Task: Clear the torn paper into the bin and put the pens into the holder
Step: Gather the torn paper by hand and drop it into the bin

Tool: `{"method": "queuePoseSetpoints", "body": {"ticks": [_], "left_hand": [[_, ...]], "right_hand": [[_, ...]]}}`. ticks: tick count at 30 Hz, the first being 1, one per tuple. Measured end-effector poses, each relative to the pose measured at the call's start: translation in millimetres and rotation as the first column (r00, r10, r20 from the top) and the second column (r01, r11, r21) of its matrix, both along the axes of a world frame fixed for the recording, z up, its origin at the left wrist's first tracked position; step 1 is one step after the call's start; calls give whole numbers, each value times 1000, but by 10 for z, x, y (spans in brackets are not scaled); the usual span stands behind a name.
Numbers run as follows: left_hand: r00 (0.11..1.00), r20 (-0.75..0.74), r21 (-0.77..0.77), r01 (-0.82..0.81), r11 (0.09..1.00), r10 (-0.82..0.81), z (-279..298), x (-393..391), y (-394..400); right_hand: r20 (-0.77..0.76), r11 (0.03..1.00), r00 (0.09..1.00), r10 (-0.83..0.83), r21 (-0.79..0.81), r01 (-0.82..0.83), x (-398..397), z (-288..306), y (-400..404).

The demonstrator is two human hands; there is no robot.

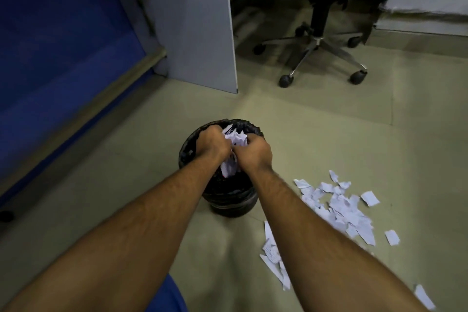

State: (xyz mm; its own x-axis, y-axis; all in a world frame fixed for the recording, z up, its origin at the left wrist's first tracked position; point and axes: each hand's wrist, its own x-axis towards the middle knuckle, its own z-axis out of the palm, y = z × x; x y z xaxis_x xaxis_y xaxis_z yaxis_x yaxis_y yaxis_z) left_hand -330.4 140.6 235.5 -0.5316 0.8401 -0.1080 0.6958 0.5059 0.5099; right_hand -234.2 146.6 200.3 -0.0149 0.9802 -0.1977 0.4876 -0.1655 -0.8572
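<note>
Two bare forearms cover the near side of the floor (316, 134) and the near rim of the black bin (228, 200); the bin's inside is hidden. Far right stands a black office chair (326, 7), its top cut off; a grey panel (195, 25) stands far left. Loose torn paper scraps (342, 208) lie right of the bin. Over the bin mouth, left hand (211, 145) and right hand (254, 153) each grip, fingers curled, one paper wad (234, 138) between them.
</note>
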Motion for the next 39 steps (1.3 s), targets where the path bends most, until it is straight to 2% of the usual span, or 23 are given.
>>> {"method": "queuePoseSetpoints", "body": {"ticks": [6,10,16,20,26,29,33,36,39], "left_hand": [[1000,-25,23,2,1000,-2,9,49,3],[995,33,127,94,987,-98,87,181,22],[962,115,173,227,958,-249,133,595,68],[923,167,144,324,935,-346,-33,1099,18],[839,208,26,508,861,-502,-652,1882,-135],[797,257,-75,580,811,-547,-1081,2088,-259],[764,177,-222,645,731,-621,-1817,2198,-460],[735,59,-324,654,684,-675,-2216,2257,-564],[670,-68,-384,666,639,-739,-2394,2337,-593]], "right_hand": [[18,993,998,-59,101,57,-13,131,-39],[-107,967,973,-205,131,218,72,194,-14],[-252,896,878,-408,76,438,596,173,40],[-245,869,848,-469,41,493,1060,41,-58],[-77,830,826,-558,-66,554,1912,-481,-410],[61,853,864,-500,-140,503,2234,-907,-561],[290,904,916,-277,-245,350,2641,-1525,-795],[533,932,843,-75,-262,249,2805,-1863,-943],[609,960,792,44,-244,135,2856,-2037,-1008]]}}
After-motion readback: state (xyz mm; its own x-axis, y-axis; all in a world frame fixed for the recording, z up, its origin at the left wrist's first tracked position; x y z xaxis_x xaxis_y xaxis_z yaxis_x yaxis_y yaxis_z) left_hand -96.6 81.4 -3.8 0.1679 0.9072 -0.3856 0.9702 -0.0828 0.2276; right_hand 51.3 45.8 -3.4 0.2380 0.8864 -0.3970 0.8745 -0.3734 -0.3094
